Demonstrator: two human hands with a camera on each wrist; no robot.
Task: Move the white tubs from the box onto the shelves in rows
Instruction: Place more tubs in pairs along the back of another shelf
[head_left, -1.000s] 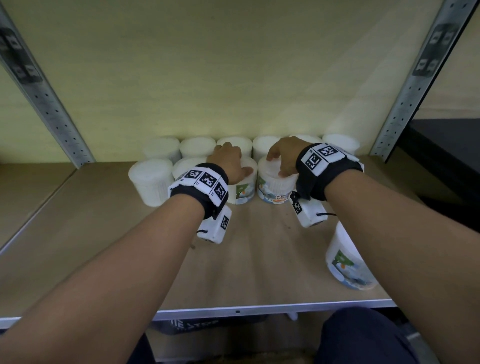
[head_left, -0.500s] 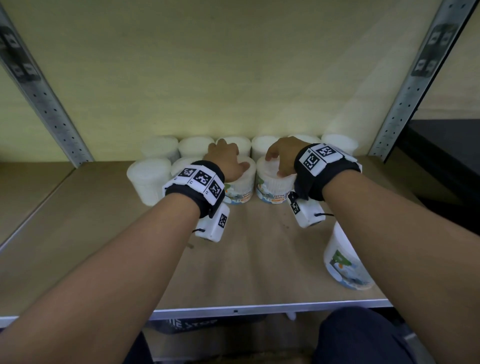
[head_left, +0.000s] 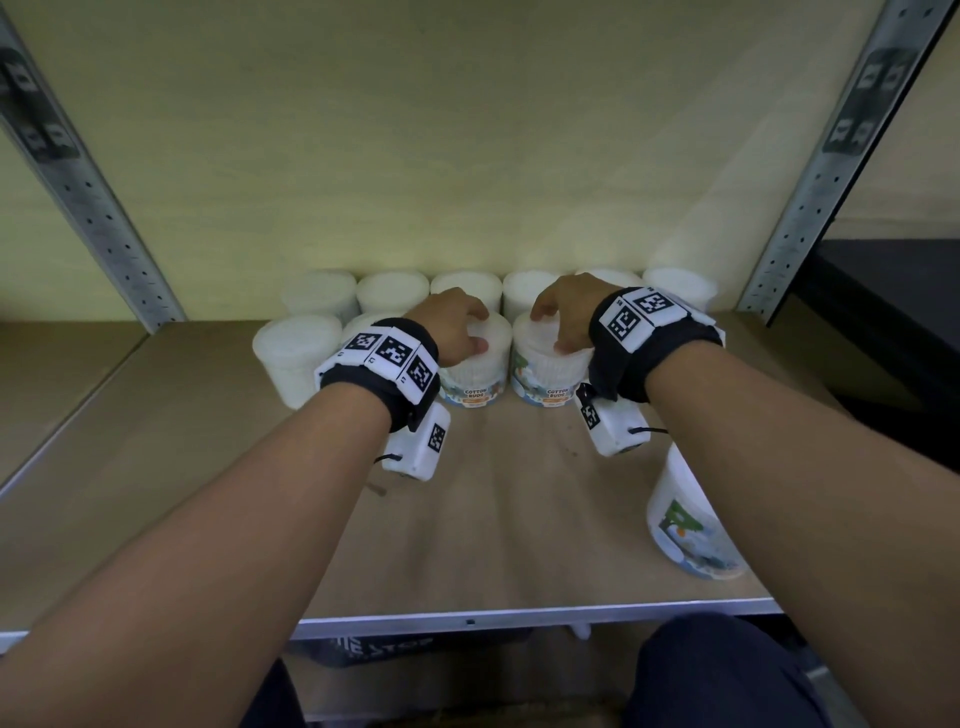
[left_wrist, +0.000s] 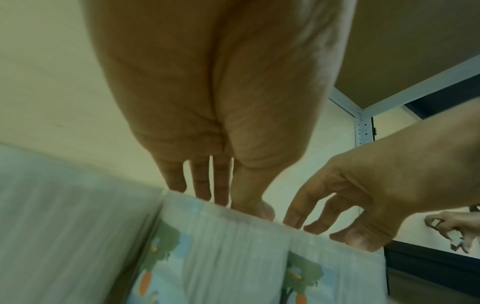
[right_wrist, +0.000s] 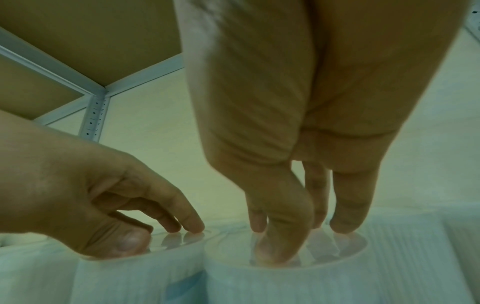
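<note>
At frame centre, left hand (head_left: 453, 327) and right hand (head_left: 563, 317) rest relaxed fingertips on two labelled tubs (head_left: 480, 364), grasping nothing, likely nudging them into the second row.

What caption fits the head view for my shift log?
Left hand and right hand rest fingertips on two cotton-bud tubs in the second row; one tub waits near the shelf edge.

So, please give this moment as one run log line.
left hand: fingertips on white plastic tub | right hand: fingertips on neighbouring tub
</note>
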